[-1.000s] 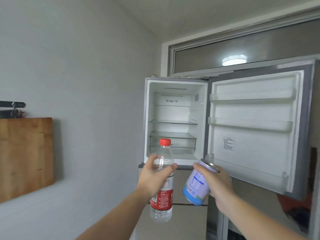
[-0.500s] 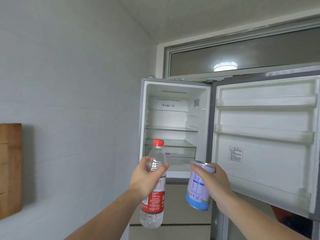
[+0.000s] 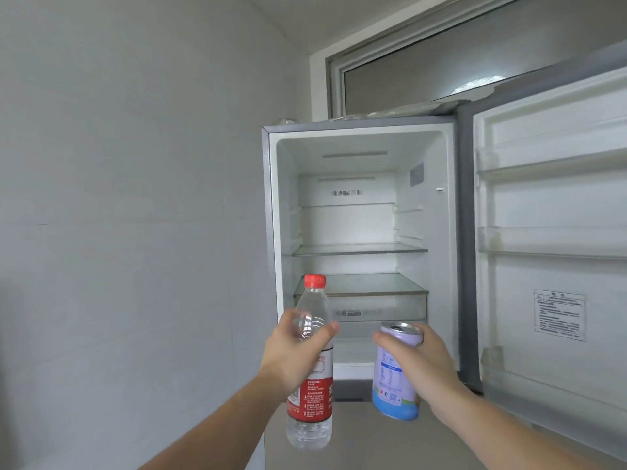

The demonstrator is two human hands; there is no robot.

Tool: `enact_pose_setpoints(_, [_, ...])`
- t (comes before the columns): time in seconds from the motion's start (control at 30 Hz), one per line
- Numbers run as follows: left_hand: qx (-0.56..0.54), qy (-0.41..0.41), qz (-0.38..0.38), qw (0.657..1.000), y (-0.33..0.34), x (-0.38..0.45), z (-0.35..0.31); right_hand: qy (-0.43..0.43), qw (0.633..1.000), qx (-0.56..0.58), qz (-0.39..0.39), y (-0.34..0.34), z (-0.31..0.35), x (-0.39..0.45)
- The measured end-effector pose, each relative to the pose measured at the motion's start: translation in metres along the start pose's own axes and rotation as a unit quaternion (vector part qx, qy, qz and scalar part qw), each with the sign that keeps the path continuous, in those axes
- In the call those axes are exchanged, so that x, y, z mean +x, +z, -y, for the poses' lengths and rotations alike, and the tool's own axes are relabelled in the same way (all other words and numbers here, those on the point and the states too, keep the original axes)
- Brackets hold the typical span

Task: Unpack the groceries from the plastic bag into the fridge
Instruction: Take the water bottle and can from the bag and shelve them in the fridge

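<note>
My left hand grips a clear water bottle with a red cap and red label, held upright in front of the fridge. My right hand holds a pale purple and blue can, tilted slightly, just right of the bottle. Both are raised before the lower front edge of the open fridge. Its white compartment shows two glass shelves and a clear drawer, all bare. The plastic bag is not in view.
The fridge door stands open to the right with several bare door racks and a label sticker. A plain white wall fills the left. A window frame sits above the fridge. A closed lower fridge door is below my hands.
The view has closed in on the fridge and shifted right; the wooden board at the left has dropped out of view. Both hands still hold the bottle and can, now nearer the compartment opening.
</note>
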State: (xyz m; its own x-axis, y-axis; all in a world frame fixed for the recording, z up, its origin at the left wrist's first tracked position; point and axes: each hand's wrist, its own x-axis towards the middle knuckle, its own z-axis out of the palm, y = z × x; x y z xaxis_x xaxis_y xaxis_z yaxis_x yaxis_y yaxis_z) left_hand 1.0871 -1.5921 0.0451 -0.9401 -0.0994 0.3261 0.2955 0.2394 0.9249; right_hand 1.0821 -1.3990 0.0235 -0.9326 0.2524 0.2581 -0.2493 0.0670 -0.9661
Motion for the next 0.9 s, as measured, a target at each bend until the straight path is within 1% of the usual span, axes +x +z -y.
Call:
enact_pose_setpoints(0.2, [0.010, -0.002, 0.007, 1.000, 0.023, 0.084, 0.027, -0.007, 1.000, -0.023, 0.005, 0.015, -0.018, 0.077])
enact_pose_setpoints(0.43, [-0.010, 0.037, 0.024, 0.999, 0.031, 0.201, 0.036, -0.032, 0.996, -0.080, -0.025, 0.048, -0.014, 0.172])
enact_pose_setpoints(0.63, [-0.023, 0.096, 0.038, 0.994, 0.030, 0.299, 0.000, -0.081, 0.992, -0.088, -0.047, 0.066, 0.029, 0.257])
enact_pose_setpoints(0.8, [-0.005, 0.151, 0.006, 0.988, 0.029, 0.365, -0.045, -0.121, 0.989, -0.052, -0.068, 0.073, 0.067, 0.335])
enact_pose_setpoints(0.9, [0.012, 0.176, -0.018, 0.984, 0.034, 0.401, -0.065, -0.142, 0.985, -0.058, -0.075, 0.078, 0.078, 0.382])
